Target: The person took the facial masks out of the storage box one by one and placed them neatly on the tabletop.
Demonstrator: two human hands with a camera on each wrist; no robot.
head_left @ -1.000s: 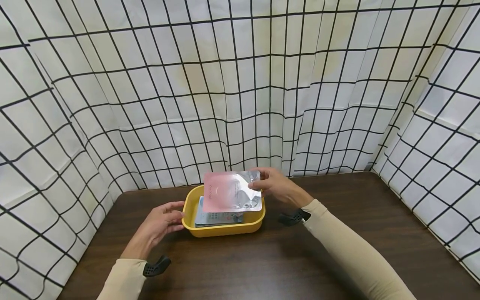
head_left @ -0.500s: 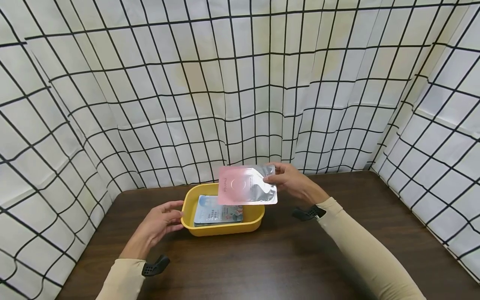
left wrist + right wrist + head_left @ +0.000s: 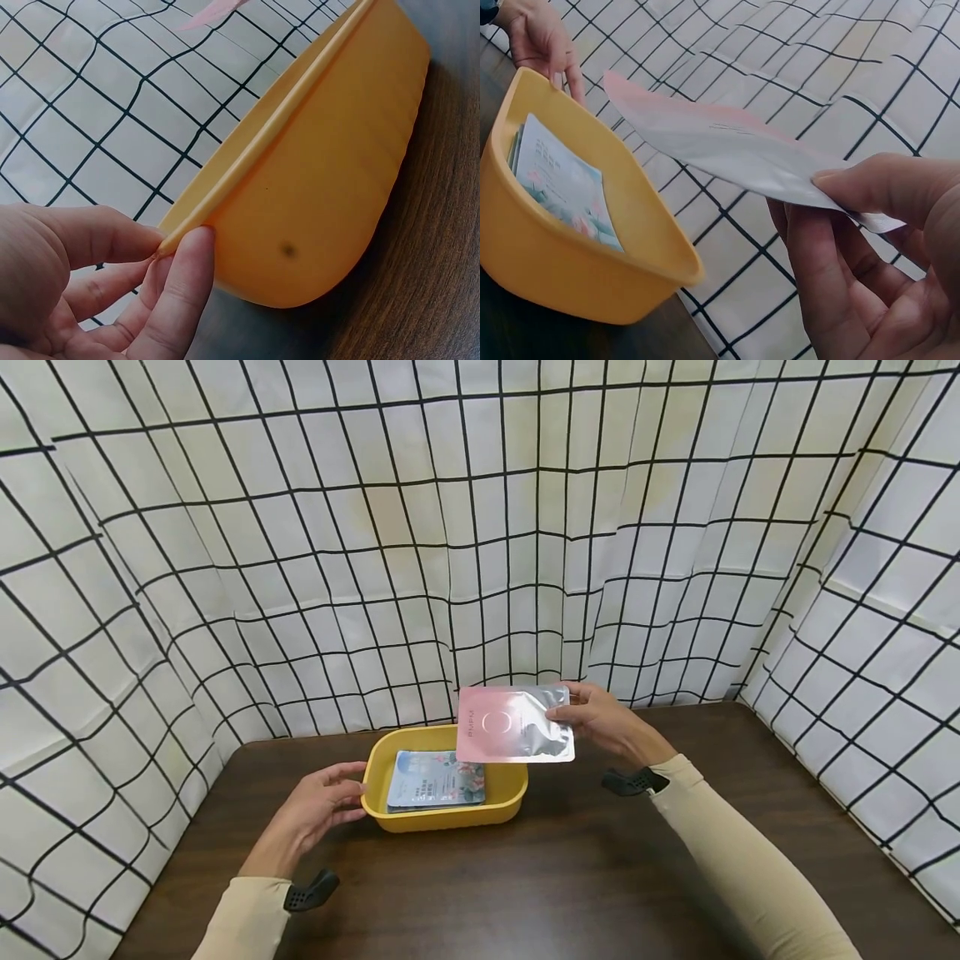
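Note:
A pink and silver foil sheet mask packet is pinched at its right end between the thumb and fingers of my right hand. It hangs in the air over the right part of a yellow plastic basket. Inside the basket lies a small stack of pale blue sheet mask packets with a flower print, partly covered by the pink one in the head view. My left hand holds the basket's left end. Thumb and fingers pinch its rim in the left wrist view.
The basket stands on a dark brown wooden table, towards its back edge. White cloth with a black grid hangs behind the table and along both sides. A black wrist device sits on each forearm.
My right hand has carried the pink packet to the right and slightly up, uncovering more of the blue packets. The left hand and the basket have hardly moved.

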